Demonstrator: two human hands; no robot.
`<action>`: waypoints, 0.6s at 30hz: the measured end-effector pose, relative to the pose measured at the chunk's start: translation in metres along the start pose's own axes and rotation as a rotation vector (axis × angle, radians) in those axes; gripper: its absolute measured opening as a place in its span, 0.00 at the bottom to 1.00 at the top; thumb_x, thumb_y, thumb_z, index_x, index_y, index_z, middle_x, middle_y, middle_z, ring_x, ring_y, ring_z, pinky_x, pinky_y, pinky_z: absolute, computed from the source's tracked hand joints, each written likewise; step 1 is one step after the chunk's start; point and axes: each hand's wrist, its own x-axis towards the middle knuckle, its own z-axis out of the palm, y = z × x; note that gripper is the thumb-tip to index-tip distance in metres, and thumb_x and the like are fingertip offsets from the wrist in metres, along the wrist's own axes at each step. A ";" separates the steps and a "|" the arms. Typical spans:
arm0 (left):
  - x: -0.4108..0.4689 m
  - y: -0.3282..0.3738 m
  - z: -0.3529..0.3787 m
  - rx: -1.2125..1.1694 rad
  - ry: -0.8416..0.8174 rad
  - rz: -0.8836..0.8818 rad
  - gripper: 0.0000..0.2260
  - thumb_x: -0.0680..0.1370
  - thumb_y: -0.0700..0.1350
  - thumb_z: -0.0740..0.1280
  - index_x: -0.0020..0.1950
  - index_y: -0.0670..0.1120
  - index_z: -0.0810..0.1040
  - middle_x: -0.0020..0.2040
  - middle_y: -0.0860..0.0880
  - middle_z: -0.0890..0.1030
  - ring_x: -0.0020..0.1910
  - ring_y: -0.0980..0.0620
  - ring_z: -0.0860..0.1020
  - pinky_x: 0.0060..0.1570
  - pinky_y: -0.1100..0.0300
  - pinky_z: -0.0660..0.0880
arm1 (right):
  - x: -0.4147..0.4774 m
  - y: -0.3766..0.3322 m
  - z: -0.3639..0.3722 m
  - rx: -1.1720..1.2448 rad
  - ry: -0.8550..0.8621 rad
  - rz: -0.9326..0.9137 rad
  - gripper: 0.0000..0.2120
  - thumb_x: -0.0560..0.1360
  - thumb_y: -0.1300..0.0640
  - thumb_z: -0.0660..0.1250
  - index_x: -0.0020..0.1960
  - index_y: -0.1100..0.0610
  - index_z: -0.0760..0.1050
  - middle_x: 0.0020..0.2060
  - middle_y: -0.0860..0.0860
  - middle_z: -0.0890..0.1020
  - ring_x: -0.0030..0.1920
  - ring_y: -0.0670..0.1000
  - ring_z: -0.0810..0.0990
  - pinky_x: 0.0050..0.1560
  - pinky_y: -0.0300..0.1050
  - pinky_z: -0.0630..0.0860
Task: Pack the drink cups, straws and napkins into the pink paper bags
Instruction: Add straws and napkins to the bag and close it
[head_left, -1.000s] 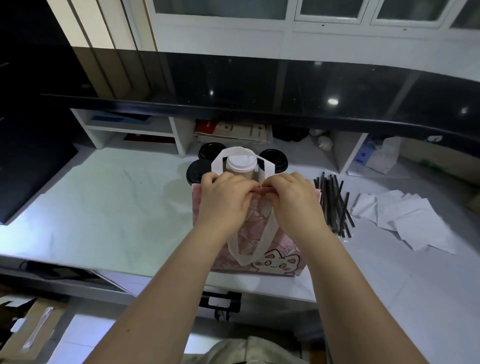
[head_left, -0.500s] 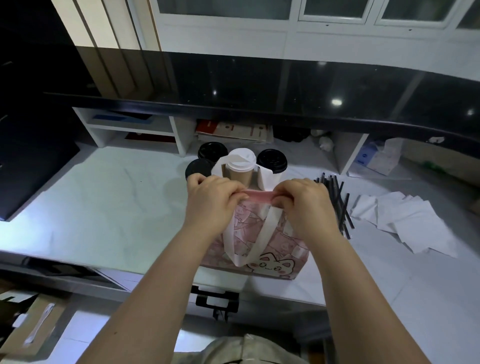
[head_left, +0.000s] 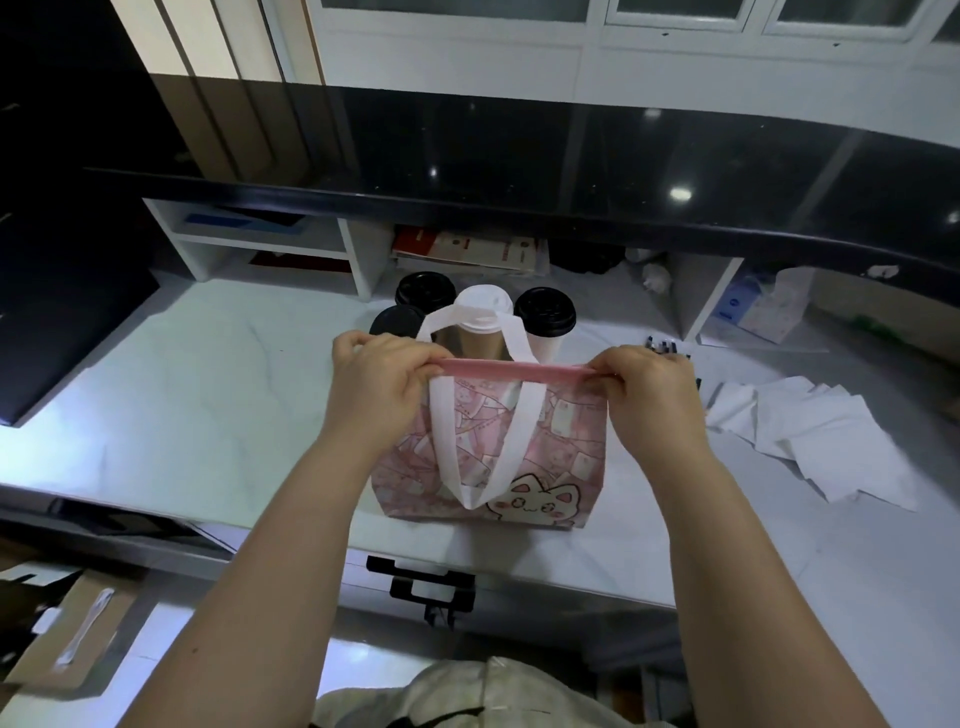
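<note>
A pink paper bag with a cat print and white handles stands near the counter's front edge. My left hand pinches the left end of its folded top rim, and my right hand pinches the right end, holding the rim flat between them. Behind the bag stands a cup with a white lid, with three black-lidded cups around it. Black straws lie partly hidden behind my right hand. White napkins are spread to the right.
The white counter runs left to right, with white shelf dividers and a black upper ledge at the back. A tissue pack sits at the back right. A cardboard box lies on the floor, lower left.
My hands have slid apart along the bag's top rim, from the middle out to its two ends. The rim is now pressed flat along its width.
</note>
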 end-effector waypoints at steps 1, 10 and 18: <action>0.001 0.000 0.001 -0.005 0.013 -0.006 0.08 0.79 0.43 0.66 0.51 0.53 0.84 0.44 0.56 0.84 0.46 0.53 0.78 0.55 0.54 0.59 | -0.001 -0.001 0.001 0.016 0.036 -0.001 0.09 0.69 0.68 0.70 0.40 0.56 0.83 0.35 0.48 0.84 0.38 0.54 0.80 0.48 0.54 0.73; -0.001 0.005 0.009 -0.016 0.087 -0.058 0.10 0.77 0.45 0.63 0.45 0.53 0.84 0.39 0.56 0.83 0.42 0.52 0.78 0.53 0.56 0.58 | -0.006 -0.007 0.002 0.133 0.037 0.134 0.09 0.70 0.71 0.67 0.42 0.60 0.83 0.38 0.54 0.82 0.44 0.57 0.76 0.45 0.48 0.72; 0.001 0.000 0.000 -0.058 0.034 -0.044 0.05 0.77 0.45 0.71 0.49 0.54 0.84 0.43 0.58 0.83 0.45 0.57 0.74 0.59 0.54 0.61 | -0.008 -0.004 0.006 0.087 0.117 -0.002 0.09 0.70 0.68 0.71 0.48 0.58 0.83 0.42 0.51 0.84 0.47 0.59 0.75 0.48 0.53 0.72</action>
